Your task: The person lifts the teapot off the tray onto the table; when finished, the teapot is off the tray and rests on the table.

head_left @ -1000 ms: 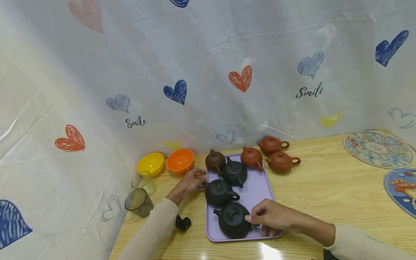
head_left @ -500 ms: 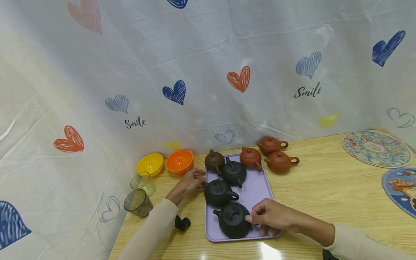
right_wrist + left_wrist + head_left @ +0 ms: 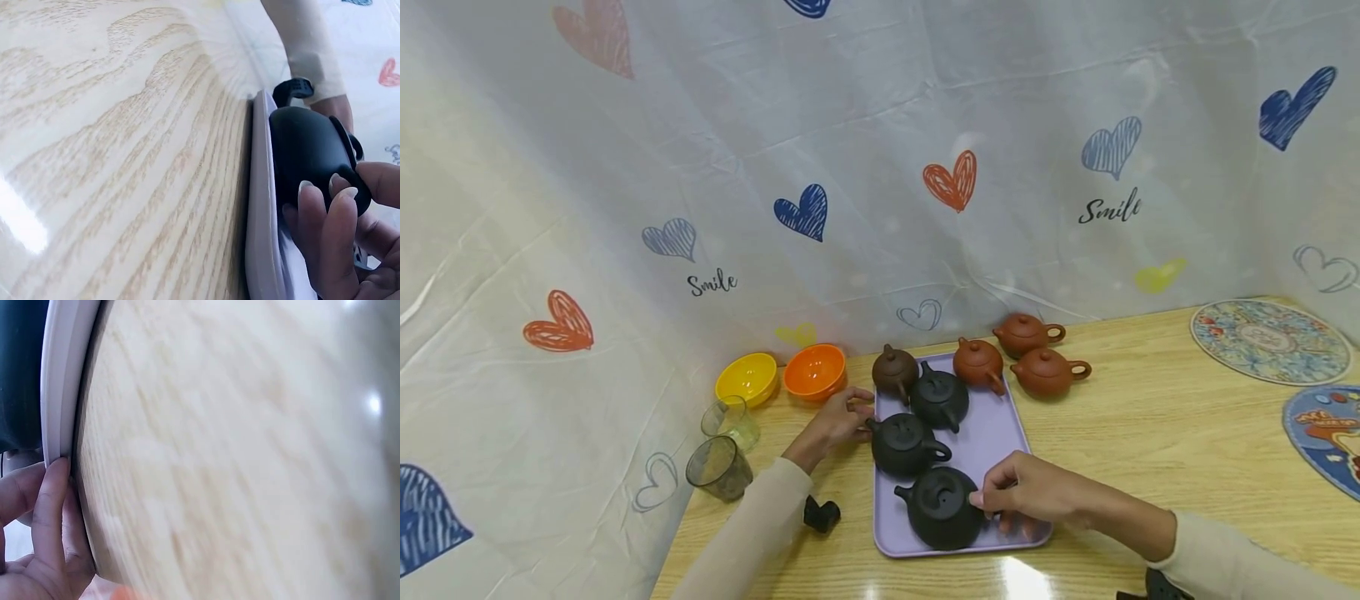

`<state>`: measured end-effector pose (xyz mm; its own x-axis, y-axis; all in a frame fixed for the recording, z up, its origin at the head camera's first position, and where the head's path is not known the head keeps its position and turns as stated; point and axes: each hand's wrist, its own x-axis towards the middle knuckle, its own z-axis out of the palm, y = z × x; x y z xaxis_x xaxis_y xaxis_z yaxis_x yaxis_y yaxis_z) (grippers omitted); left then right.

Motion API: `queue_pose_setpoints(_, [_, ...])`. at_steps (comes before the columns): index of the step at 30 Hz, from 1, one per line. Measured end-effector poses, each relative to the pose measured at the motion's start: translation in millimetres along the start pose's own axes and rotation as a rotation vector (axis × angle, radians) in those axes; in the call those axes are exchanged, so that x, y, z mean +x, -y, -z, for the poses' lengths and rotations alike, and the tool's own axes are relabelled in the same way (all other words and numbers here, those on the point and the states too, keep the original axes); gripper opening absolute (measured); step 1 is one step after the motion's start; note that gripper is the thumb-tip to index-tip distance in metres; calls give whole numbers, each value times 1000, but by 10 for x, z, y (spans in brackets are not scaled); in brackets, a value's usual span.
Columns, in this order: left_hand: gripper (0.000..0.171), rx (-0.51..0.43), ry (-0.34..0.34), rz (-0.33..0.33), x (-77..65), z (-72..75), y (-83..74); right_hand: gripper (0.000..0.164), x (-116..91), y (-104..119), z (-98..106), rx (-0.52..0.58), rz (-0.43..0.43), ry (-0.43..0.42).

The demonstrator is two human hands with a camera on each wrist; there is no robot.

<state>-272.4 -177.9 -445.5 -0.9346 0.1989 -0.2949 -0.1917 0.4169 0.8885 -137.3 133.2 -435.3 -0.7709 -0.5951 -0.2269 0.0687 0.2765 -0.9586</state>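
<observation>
Three black teapots stand on a lilac tray (image 3: 992,442). At the near end, my right hand (image 3: 1033,492) pinches the handle side of the front black teapot (image 3: 945,510); the handle itself is hidden behind the fingers. In the right wrist view this teapot (image 3: 312,150) sits just inside the tray rim. My left hand (image 3: 841,419) holds the tray's left rim (image 3: 62,381), beside the spout of the middle black teapot (image 3: 901,446). Farther back are the third black teapot (image 3: 940,400), a dark brown teapot (image 3: 895,372) and a reddish-brown teapot (image 3: 978,364).
Two more reddish-brown teapots (image 3: 1047,373) stand right of the tray. A yellow bowl (image 3: 747,379), an orange bowl (image 3: 816,372) and two glasses (image 3: 720,468) are at the left. Round mats (image 3: 1270,342) lie far right. A small black object (image 3: 822,516) is near my left sleeve.
The front black teapot has shifted slightly right on the tray, along with my right hand, which is also a little higher in view. My left hand has stayed at the rim.
</observation>
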Motion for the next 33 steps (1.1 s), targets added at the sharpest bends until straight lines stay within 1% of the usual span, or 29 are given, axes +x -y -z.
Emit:
queue_pose_setpoints(7, [35,6,-4,4,-14,-3,-8,40,-34,14,62,37,32,22])
queue_pose_setpoints(15, [35,11,-1,2,-22,2,-10,39,-85,58,170,-2,54,16])
queue_pose_setpoints(24, [34,10,13,-16,-3,1,3,37,-186,117,434,-20,51,28])
queue_pose_setpoints(29, [34,4,10,-11,-4,-1,9,36,-266,106,600,-47,59,25])
queue_pose_setpoints(33, [34,8,9,-20,-5,4,10,34,-339,78,739,-70,72,21])
